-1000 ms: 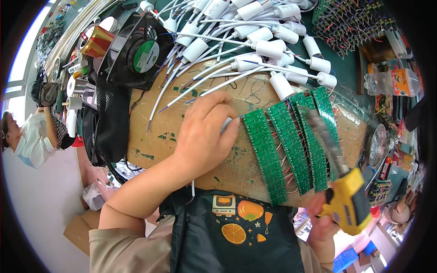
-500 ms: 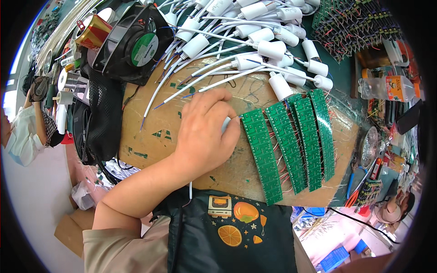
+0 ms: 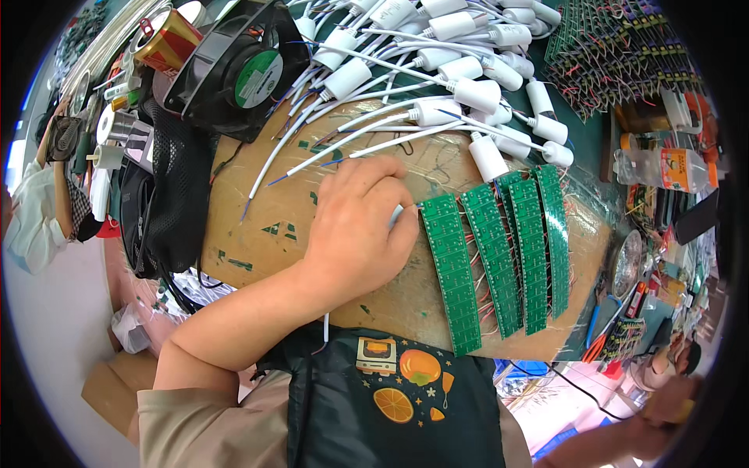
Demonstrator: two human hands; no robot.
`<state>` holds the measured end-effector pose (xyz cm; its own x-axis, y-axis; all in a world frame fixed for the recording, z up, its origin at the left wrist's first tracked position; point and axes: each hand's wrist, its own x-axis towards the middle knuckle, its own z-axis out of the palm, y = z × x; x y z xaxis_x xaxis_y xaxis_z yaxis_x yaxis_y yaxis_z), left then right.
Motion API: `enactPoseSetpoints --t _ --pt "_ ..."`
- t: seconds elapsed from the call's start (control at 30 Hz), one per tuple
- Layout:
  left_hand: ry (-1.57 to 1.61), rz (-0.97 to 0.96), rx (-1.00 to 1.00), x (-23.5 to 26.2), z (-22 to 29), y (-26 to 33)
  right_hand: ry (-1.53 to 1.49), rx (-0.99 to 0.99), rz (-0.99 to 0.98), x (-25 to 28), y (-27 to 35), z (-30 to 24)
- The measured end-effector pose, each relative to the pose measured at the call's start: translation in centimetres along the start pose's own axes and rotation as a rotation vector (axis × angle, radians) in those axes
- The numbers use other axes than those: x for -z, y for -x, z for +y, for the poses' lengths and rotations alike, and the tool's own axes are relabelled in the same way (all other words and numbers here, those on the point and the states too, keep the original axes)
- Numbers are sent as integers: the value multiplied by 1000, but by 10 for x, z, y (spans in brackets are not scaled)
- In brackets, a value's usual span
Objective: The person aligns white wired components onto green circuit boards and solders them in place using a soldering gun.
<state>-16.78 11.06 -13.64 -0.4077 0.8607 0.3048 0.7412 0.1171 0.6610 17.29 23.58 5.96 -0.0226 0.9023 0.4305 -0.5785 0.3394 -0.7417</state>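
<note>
My left hand [image 3: 363, 214] is closed, palm down, over the brown board [image 3: 257, 187]. A small part of a white plastic piece [image 3: 395, 217] shows between its thumb and fingers; the rest is hidden under the hand. A white cable end [image 3: 326, 329] sticks out below the wrist, seemingly belonging to it. Just right of the thumb lie several strips of green circuit boards [image 3: 452, 273] with thin red and white wires. At the lower right rim my right hand [image 3: 669, 402] is raised off to the side, dark and smeared, its fingers unclear.
White cylindrical housings with cables [image 3: 476, 93] are heaped at the back. A black fan [image 3: 238, 78], a can [image 3: 168, 47] and a mesh bag [image 3: 175, 203] stand left. At right are a plastic bottle [image 3: 663, 168], a metal bowl [image 3: 626, 261] and pliers [image 3: 597, 343]. Another person [image 3: 39, 210] is far left.
My right hand has come into view at the lower right, rising outward. My left hand keeps its grip in nearly the same place. The whole view has shifted slightly.
</note>
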Motion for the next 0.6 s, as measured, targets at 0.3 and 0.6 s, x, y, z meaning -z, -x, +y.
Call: enactPoseSetpoints --t 0.3,0.6 --pt "21 0 -11 2 -4 0 306 -1109 -304 8 138 97" --pt "24 13 -21 2 -5 -2 321 -1271 -396 2 135 111"
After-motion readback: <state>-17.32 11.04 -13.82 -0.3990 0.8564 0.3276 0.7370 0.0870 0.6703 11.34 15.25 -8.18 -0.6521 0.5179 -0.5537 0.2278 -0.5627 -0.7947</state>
